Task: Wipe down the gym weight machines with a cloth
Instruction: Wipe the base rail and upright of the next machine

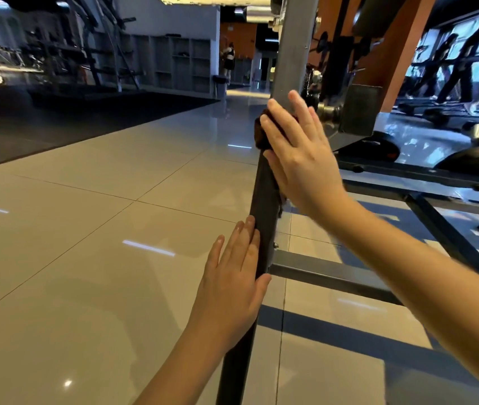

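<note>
The right hand [299,153] lies flat with its fingers [279,119] straight and slightly spread, pressing a dark brownish cloth [261,134] against the upright post [264,197] of a weight machine. The cloth is bunched between palm and metal, and only its left edge shows past the fingers. It sits where the post's dark lower part meets the lighter grey part above.

Lower and nearer on the same post, the left hand [232,290] rests flat on the left face. Its fingers [247,241] are straight and close together and point up along the metal, and the thumb touches the post's edge. It holds nothing.

A grey crossbar [323,274] runs right from the post, just beside the left hand, and joins more dark frame bars [448,229]. Black weight plates [477,163] sit at the far right of the frame.

The floor [86,229] is glossy pale tile that reflects the ceiling lights. A black mat [57,121] covers the far left. Beyond it stand dark, blurred exercise machines [92,54] and grey open shelves [174,62]. A person [228,61] stands far off in the passage, and treadmills [451,65] line the far right by a bright window.
</note>
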A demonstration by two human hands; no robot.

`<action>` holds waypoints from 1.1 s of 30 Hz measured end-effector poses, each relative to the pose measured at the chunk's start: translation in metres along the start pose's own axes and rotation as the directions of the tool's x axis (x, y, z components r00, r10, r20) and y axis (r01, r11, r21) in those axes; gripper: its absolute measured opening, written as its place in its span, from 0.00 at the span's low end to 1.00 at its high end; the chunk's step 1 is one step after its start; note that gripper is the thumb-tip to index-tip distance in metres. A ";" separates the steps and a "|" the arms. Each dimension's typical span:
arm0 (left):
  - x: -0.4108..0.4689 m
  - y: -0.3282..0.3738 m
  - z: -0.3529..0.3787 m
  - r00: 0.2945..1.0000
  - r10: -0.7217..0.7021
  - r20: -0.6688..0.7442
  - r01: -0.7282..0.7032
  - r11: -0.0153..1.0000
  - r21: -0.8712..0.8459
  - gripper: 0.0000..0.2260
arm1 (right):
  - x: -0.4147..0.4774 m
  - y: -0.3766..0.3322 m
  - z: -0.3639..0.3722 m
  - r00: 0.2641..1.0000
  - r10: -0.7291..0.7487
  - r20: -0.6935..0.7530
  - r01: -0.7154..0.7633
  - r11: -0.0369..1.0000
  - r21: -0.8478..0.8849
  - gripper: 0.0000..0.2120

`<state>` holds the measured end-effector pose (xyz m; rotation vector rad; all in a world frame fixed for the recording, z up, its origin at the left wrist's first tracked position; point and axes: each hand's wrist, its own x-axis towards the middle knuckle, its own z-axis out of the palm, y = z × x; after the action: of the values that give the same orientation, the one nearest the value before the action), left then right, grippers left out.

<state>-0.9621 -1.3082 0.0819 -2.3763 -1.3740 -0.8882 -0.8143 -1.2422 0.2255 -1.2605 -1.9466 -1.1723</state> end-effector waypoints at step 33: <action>0.055 0.003 -0.011 0.993 -0.018 -0.113 0.016 1.000 -0.016 0.27 | 0.041 0.026 -0.015 0.996 0.010 0.088 -0.006 0.999 -0.044 0.24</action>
<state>-0.9436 -1.2773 0.1248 -2.2897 -1.3504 -1.0247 -0.8084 -1.2321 0.2752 -1.3628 -1.9868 -1.1793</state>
